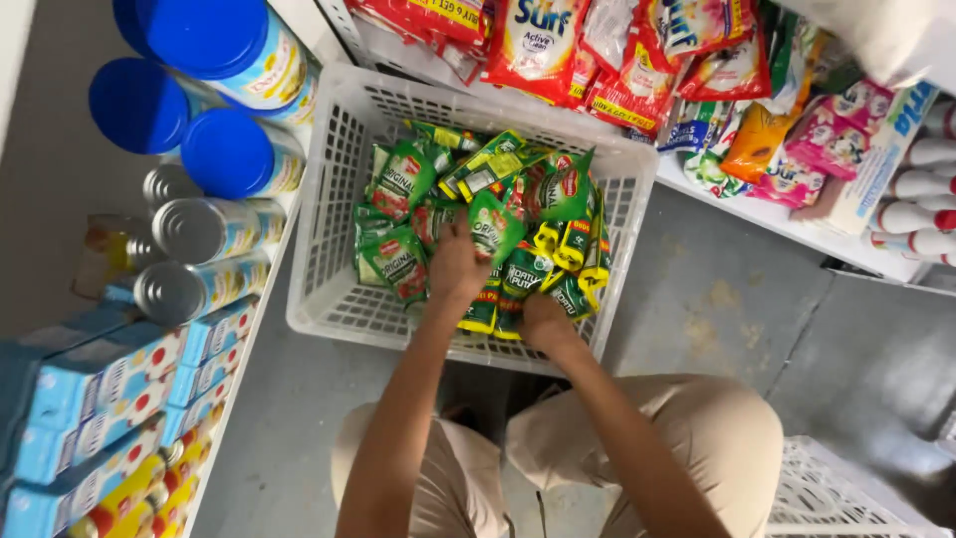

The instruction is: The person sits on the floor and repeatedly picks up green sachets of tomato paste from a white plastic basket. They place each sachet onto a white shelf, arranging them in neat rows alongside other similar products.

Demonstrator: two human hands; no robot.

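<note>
Green sauce pouches (498,224) fill the white basket (329,199); left hand (456,271) grips one pouch, right hand (543,321) buried among them, grip hidden.

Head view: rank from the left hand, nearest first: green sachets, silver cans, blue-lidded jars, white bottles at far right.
1. Green sachets: touching the left hand, inside the white basket.
2. Silver cans: left shelf, beyond the basket wall.
3. Blue-lidded jars: left shelf, above the cans.
4. White bottles: far right shelf edge.
</note>
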